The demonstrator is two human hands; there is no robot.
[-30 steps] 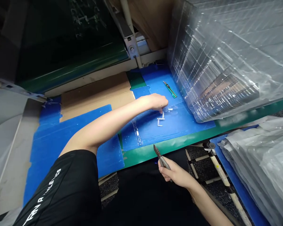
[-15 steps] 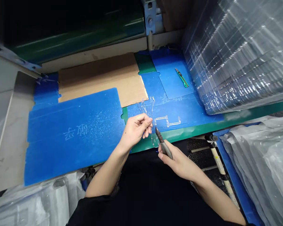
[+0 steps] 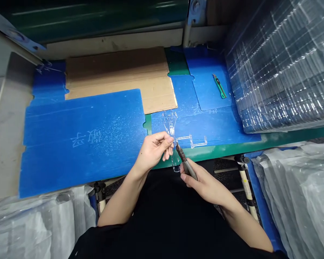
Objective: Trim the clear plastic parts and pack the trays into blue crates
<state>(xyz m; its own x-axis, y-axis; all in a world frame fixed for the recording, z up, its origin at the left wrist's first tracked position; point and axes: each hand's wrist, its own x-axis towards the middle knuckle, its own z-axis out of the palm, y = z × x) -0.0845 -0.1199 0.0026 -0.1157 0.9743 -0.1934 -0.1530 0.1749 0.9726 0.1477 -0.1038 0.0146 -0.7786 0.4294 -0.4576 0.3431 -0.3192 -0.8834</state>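
My left hand [image 3: 158,146] is closed in a pinch on a clear plastic part [image 3: 171,124], whose thin frame shows above and below the fingers. A thin clear zigzag runner [image 3: 191,141] reaches out to the right from beside the fingertips; whether it is joined to the part I cannot tell. Wrapped round grey-handled nippers [image 3: 187,166], my right hand [image 3: 201,183] holds them with the jaws pointing up and left. The jaw tips are at the runner's left end, close to my left fingertips.
Blue plastic sheets [image 3: 116,144] and brown cardboard [image 3: 118,84] cover the green bench. A green utility knife [image 3: 219,86] lies at the right, beside a tall stack of wrapped clear trays [image 3: 283,79]. Bagged goods [image 3: 294,187] stand below the bench on both sides.
The nipper jaws have moved slightly up and left to the runner's end by my left fingers. The clear part has turned, showing more of its frame. The camera view has shifted.
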